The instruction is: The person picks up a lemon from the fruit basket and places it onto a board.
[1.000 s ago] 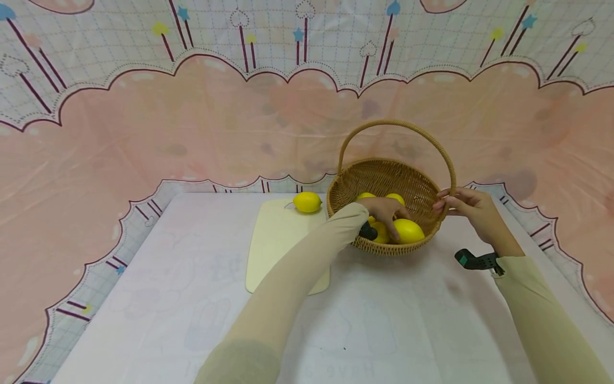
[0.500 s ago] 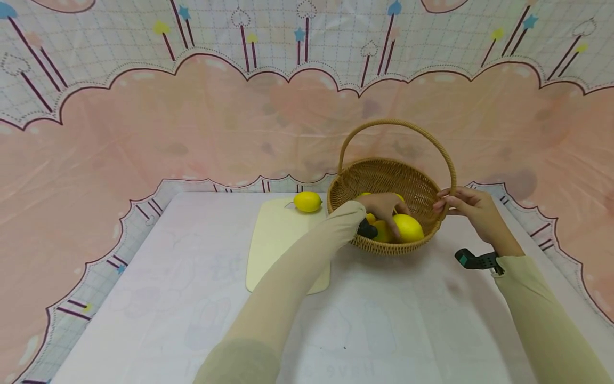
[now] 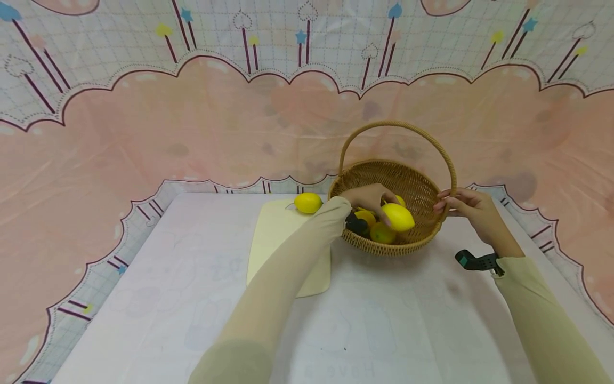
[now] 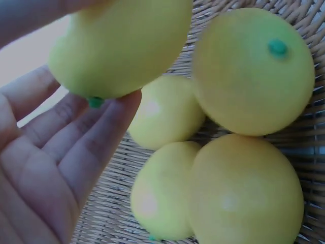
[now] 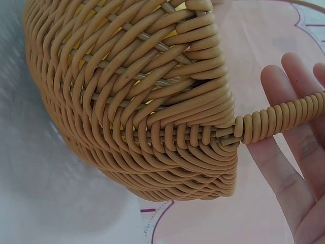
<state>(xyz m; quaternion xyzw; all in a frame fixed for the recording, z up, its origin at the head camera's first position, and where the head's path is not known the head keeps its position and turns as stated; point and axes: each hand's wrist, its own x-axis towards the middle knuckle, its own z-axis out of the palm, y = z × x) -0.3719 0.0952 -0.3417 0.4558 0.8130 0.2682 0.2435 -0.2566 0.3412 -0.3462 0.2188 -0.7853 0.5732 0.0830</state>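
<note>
My left hand (image 3: 368, 196) grips a yellow lemon (image 3: 398, 217) inside the wicker basket (image 3: 384, 172), holding it above the other fruit. In the left wrist view that lemon (image 4: 122, 48) has a green tip and lies between thumb and fingers. Below and beside it are several yellow fruits, among them a rounder one (image 4: 254, 71) with a green stem end. My right hand (image 3: 472, 210) holds the foot of the basket's arched handle (image 3: 398, 124) at the right rim. In the right wrist view, the fingers (image 5: 294, 152) lie behind the wrapped handle (image 5: 284, 118); the thumb is hidden there.
A cream cutting board (image 3: 273, 234) lies left of the basket, partly under my left forearm. Another lemon (image 3: 308, 203) rests at its far edge. The white table (image 3: 408, 320) ends at a patterned backdrop (image 3: 240, 128).
My left hand has gripped the front lemon and lifted it up and slightly left, uncovering fruit beneath. The right hand and basket stay in place.
</note>
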